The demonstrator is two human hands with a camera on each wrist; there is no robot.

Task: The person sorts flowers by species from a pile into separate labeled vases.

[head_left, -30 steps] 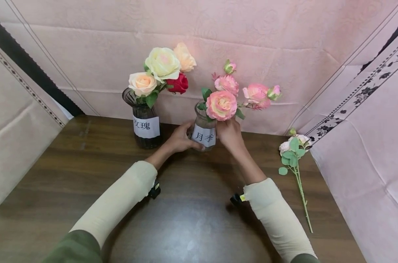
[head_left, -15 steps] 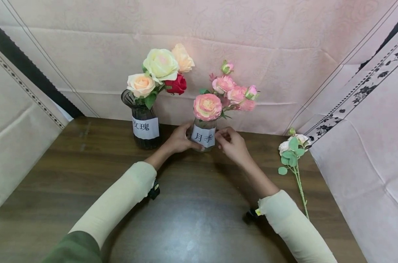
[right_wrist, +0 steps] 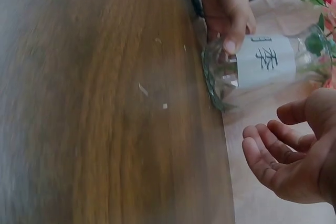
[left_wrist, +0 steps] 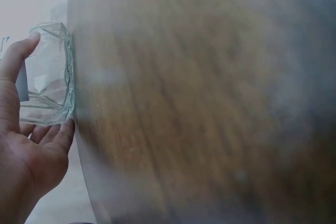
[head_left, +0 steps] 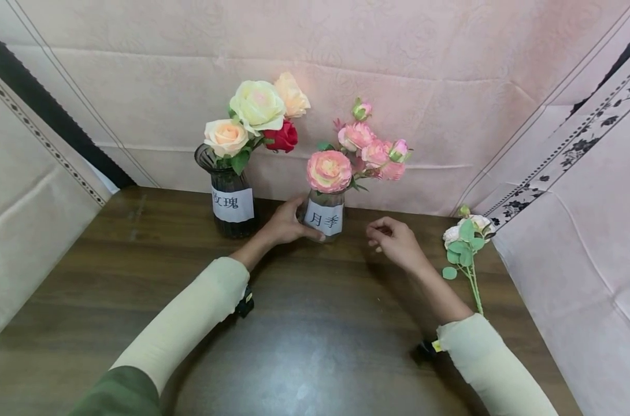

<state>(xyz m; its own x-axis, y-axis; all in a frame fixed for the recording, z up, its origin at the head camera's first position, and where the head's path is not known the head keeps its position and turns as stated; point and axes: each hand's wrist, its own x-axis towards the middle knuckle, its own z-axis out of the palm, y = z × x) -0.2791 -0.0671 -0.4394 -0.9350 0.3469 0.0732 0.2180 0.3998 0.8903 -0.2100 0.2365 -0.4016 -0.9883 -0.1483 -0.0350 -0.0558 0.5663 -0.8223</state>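
A clear glass vase [head_left: 323, 215] with a white paper label stands near the back of the table, holding pink flowers [head_left: 329, 171] on stems. My left hand [head_left: 288, 222] grips its lower left side, thumb across the front and fingers behind, as the left wrist view also shows around the glass base [left_wrist: 50, 77]. To the right of the vase, my right hand [head_left: 398, 241] hovers apart from it, fingers loosely bent and holding nothing. In the right wrist view, that hand's palm and curved fingers [right_wrist: 268, 153] show beside the labelled vase.
Left of my left hand stands a dark glass vase [head_left: 233, 224] with cream, peach and red roses [head_left: 258, 107]. At the table's right lies a stem of pale flowers with green leaves [head_left: 466, 237], partly behind my right forearm. A pink cloth [head_left: 424, 46] hangs behind the table.
My right hand has let go of the pink flower stem and drawn back to the right. The pink flowers have settled leftward in the vase. My left hand keeps its hold.
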